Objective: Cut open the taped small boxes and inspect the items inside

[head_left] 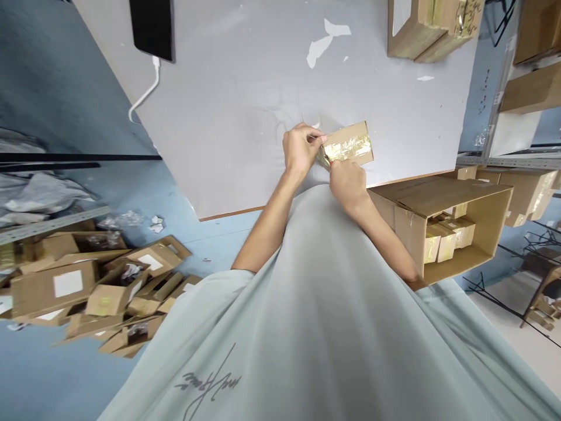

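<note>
A small cardboard box [357,149] with shiny clear packing tape over its face lies on the table near the front edge. My left hand [300,147] is at the box's left end, thumb and fingers pinched together there; what they pinch, perhaps a bit of tape, is too small to make out. My right hand [348,182] is closed at the near side of the box, its fingers against the lower left corner. The fingertips of the right hand are partly hidden by the hand itself.
A phone [152,29] with a white cable lies at the table's [228,128] far left. Taped boxes [421,35] stand at the back right. Beside my right arm, a large open carton [464,193] holds several small boxes. Opened cartons [100,286] are heaped on the floor at left.
</note>
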Available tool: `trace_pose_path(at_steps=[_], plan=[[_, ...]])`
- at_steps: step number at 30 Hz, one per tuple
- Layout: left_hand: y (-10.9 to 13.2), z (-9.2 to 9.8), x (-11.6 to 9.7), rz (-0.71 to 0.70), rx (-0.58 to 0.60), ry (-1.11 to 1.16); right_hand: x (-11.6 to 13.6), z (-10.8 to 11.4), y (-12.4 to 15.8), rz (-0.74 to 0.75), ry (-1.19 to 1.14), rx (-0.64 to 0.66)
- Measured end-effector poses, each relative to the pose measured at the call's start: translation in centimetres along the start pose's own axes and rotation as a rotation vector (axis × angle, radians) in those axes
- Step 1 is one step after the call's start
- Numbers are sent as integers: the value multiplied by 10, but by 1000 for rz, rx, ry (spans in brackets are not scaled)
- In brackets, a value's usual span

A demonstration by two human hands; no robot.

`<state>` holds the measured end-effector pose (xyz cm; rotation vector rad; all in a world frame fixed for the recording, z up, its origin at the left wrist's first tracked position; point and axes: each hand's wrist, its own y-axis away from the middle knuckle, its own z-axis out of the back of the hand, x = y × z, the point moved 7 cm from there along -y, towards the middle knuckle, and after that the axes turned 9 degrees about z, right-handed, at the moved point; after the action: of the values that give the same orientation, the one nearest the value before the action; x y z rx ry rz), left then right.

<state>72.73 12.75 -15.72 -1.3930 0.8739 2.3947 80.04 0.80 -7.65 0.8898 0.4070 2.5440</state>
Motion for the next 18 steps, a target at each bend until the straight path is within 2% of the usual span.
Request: trace_pose_path(at_steps=[3,7,12,18], plan=[[8,1,-2,-4,-29,-28,-7,-2,-1,-75,65,26],[13,2,1,-5,-55,-17,-3,2,0,-45,83,54],[11,2,6,7,-73,-14,-2,6,8,-72,185,166],[11,0,7,-15,-122,-24,7,15,45,26,231,295]])
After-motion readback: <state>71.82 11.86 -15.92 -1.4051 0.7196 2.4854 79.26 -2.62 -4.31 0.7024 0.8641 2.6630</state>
